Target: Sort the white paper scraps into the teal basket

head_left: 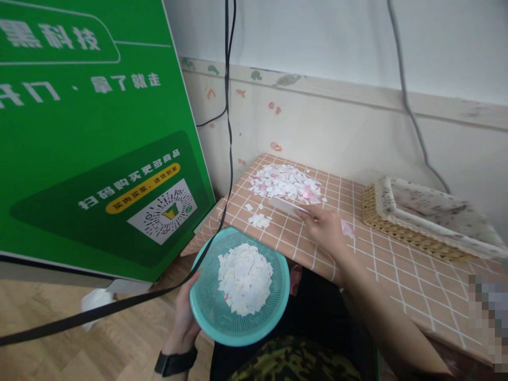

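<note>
Table (377, 254), grid cloth. Wicker basket (420, 246) at right, cloth-lined. Teal colander (281, 296) by near edge, scraps (246, 278) mounded inside; left hand (186, 307) grips left rim. Scrap heap (283, 181) on table, beyond and left of right hand (323, 227), the nearer hand. White card (286, 206) pinched at right end, long axis slanting left-and-away along heap's near side. Small cluster (260, 220) nearer colander.

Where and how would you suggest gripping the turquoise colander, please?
I would grip the turquoise colander by its rim, coming from the left, as the left hand does. The rounded rim likely offers a firm edge, and the heap of paper scraps sits in the middle, clear of it. The far rim, near the table, looks less open.
</note>
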`<state>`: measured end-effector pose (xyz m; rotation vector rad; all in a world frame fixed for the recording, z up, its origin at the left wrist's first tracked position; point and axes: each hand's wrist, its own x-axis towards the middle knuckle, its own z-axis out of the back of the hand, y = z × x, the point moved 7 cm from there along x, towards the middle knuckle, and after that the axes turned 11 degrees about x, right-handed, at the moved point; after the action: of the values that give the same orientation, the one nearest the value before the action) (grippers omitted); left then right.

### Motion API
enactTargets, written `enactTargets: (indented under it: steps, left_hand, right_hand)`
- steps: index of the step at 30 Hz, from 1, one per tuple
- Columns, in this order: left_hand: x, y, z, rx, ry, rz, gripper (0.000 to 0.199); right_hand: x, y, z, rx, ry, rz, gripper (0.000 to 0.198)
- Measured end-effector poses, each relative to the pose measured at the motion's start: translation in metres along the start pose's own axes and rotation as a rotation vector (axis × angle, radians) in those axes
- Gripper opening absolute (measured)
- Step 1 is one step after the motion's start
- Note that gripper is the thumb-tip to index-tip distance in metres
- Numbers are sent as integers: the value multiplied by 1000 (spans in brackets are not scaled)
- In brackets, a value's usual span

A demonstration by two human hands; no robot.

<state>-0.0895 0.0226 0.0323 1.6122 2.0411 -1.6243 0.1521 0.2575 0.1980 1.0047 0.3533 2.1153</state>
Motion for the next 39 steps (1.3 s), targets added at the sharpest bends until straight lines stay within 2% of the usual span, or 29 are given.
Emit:
enactTargets:
  steps: [3, 7, 10, 14, 21, 27, 31, 34, 36, 39]
  left_hand:
    - [0, -1, -1, 8, -9, 0, 12]
    - [-1, -3, -2, -5, -32, -7, 9]
    - [-1, -3, -4, -9, -24, 1, 10]
    - [-2, -3, -2, -7, -43, -8, 10]
    - [3, -3, 1, 2, -59, -40, 13]
    - [5, -3, 0, 1, -32, -39, 12]
    - [5, -2, -5, 1, 8, -13, 10]
    - [6, -3, -7, -1, 15, -12, 10]
    - [6, -3, -7, -3, 10, -16, 10]
    - [6, -2, -7, -12, -7, -35, 10]
  right_hand:
    - [7, -13, 5, -150, -64, -54, 25]
    - [11, -18, -7, -155, 9, -61, 25]
    - [14, -17, -12, -151, 11, -70, 25]
    - [17, -14, -16, -66, 19, -42, 24]
    - [5, 3, -17, 206, 120, -18, 22]
    - [14, -1, -27, 242, 72, -28, 23]
    - [15, 10, -37, 257, 174, 9, 24]
    - [8, 23, -36, 268, 265, 38, 23]
    - [3, 24, -28, 255, 233, 45, 23]
    - [-8, 16, -16, 137, 101, 27, 24]
